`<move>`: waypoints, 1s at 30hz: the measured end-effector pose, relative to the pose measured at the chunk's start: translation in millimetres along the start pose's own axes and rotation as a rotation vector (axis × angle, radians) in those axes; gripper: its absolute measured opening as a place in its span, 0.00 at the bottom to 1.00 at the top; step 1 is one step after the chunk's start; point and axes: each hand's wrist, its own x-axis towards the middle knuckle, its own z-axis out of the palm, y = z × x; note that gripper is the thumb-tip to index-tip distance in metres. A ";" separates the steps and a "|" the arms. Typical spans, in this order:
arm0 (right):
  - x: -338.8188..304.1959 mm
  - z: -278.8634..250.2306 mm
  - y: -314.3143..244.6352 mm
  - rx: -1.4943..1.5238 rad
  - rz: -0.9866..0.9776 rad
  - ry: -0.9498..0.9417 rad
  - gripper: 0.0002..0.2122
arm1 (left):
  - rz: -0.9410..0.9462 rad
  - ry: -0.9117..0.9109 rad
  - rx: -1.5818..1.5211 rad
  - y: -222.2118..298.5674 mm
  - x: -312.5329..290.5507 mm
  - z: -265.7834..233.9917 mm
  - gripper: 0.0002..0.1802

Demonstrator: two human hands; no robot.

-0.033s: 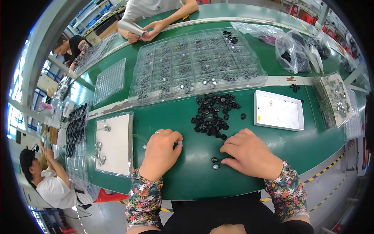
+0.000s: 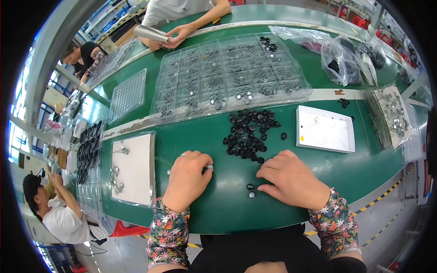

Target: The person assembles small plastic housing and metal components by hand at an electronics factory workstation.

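Observation:
My left hand [image 2: 190,175] is closed in a pinch, with a small clear, shiny piece [image 2: 210,167] between thumb and forefinger. Over the table's right half hovers or rests my right hand [image 2: 291,177], its curved fingers apart from the thumb and nothing visible between them. Just left of that thumb lie a small black round part [image 2: 250,187] and a black part with a shiny top [image 2: 251,194]. Beyond both hands spreads a loose pile of black ring-shaped parts [image 2: 248,134], its near end close to my right fingertips.
A white board [image 2: 134,168] with shiny pieces lies left; a shallow white box [image 2: 325,129] stands right. Behind the pile sits a large clear compartment tray [image 2: 227,73] of small parts. Plastic bags [image 2: 341,61] lie at the back right. A person [image 2: 177,27] works across the table.

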 end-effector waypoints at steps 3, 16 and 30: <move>1.2 4.0 2.5 0.021 -0.020 0.122 0.10 | 0.030 0.059 -0.124 1.4 6.4 1.6 0.08; 11.2 18.6 -19.1 0.229 -0.090 0.625 0.17 | -0.220 -0.251 -1.769 24.4 -3.4 25.4 0.13; 7.7 16.5 -22.8 -0.164 -0.030 0.707 0.08 | -0.169 -0.119 -1.636 29.6 -3.7 32.0 0.12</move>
